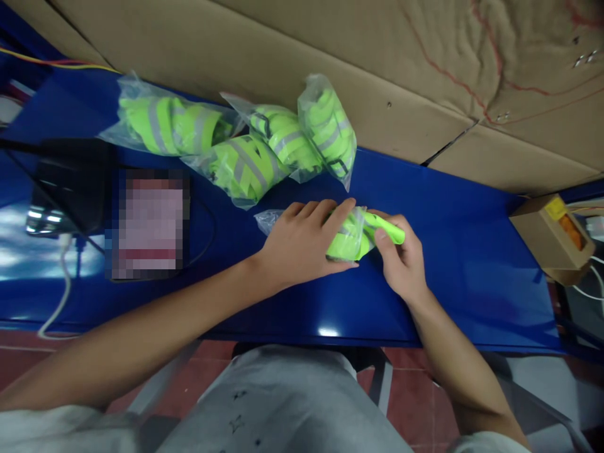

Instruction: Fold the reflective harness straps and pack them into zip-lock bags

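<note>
A rolled neon-yellow reflective vest (350, 238) lies partly inside a clear plastic bag (268, 220) on the blue table. My left hand (302, 242) is laid across the bag, its fingers curved over the far side and its thumb along the near side, gripping it. At the bag's right end, my right hand (403, 251) pinches a folded end of the vest that sticks out of the plastic. The underside of the bundle is hidden by my left hand.
Several bagged neon-yellow vests (250, 165) lie behind my hands, near a cardboard panel (368, 82). A black device (70, 185) with a white cable (66, 283) and a blurred-out screen (150, 226) are on the left. A small cardboard box (547, 233) stands at the table's right end.
</note>
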The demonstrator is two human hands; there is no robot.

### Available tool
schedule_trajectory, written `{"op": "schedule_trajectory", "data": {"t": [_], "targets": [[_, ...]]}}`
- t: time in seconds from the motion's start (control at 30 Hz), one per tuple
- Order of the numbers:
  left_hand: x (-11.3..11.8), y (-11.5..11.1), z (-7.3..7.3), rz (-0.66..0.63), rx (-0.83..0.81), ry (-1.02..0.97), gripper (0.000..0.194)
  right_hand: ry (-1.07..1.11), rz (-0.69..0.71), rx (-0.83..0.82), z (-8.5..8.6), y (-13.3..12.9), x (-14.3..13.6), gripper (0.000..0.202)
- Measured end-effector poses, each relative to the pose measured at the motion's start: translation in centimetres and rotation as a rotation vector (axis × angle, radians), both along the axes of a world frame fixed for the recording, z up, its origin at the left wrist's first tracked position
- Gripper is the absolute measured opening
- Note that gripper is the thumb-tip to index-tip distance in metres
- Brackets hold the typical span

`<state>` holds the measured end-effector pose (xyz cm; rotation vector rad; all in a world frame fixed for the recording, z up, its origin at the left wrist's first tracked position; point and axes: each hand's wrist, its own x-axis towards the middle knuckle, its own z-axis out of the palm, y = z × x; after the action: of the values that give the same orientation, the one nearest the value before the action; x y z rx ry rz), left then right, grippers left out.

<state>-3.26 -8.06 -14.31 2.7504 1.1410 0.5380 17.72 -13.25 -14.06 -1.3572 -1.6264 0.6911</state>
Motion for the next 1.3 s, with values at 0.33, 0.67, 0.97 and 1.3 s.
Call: {"op": "schedule_trajectory", "data": {"t": [0.33,0.67,0.97,1.3], "targets": [[-0.8,0.1,-0.1,-0.108,0.010,0.002,0.108,0.200,-0.089,-0.055,-0.9,0.2,-0.1,0.035],[-0.8,-0.1,-0.2,-0.103,0.092,-0.024,0.087,0.128,0.143,-0.110,0.1,-0.4,0.2,0.037],[-0.8,0.2,-0.5,-0.204,0.079,0.002,0.095,0.087,-0.017,-0.047,-1.1,-0.3,0.0,0.063],[-0.5,-0.1,-1.3,-0.068,0.076,-0.074,0.077,-0.161,0.106,0.106,-0.1,-0.8,-1.0,0.034]]}}
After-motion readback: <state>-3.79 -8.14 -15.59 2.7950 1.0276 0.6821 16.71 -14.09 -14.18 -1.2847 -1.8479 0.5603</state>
